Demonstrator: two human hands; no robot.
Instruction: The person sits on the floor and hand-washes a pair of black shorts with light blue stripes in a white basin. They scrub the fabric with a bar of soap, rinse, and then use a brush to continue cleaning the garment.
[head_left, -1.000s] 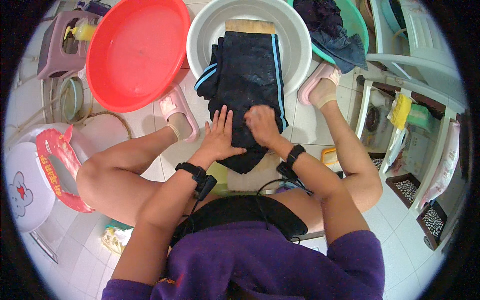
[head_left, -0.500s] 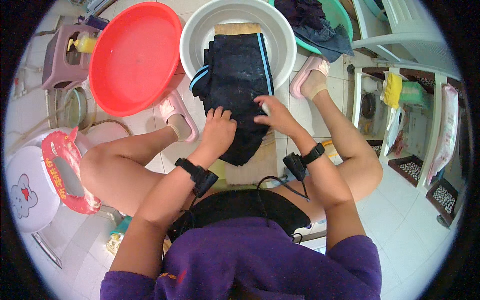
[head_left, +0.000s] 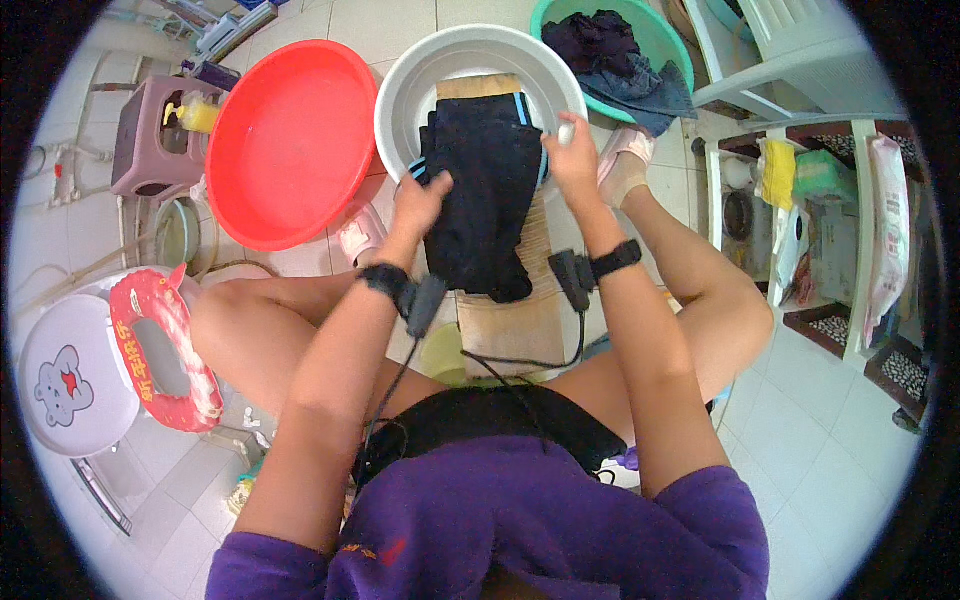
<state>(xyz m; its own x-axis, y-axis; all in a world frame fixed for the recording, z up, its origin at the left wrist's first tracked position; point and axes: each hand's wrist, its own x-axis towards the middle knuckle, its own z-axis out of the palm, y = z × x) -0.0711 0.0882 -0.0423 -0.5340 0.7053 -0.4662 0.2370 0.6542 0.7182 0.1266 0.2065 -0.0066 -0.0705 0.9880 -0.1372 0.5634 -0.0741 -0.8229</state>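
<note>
A black garment (head_left: 480, 200) with light blue side stripes, seemingly trousers, lies folded over a wooden washboard (head_left: 515, 335). The board's far end rests inside a grey-white basin (head_left: 400, 115). My left hand (head_left: 418, 208) grips the garment's left edge, thumb on top, fingers partly hidden. At its right edge is my right hand (head_left: 575, 165), closed around a small white bar (head_left: 567, 131) that looks like soap, mostly hidden by the fingers. The right fingertips meet the cloth edge; whether they pinch it too, I cannot tell.
A red basin (head_left: 290, 150) stands left of the grey-white one. Dark clothes (head_left: 595, 45) fill a green basin (head_left: 545, 20) at the far right. A purple stool (head_left: 150, 150) bears a yellow pump bottle (head_left: 197, 116). White shelves (head_left: 712, 200) line the right side.
Both hands have gone from lying on the cloth to its two side edges, moving away from me. The garment's near end has shifted away, baring more of the washboard.
</note>
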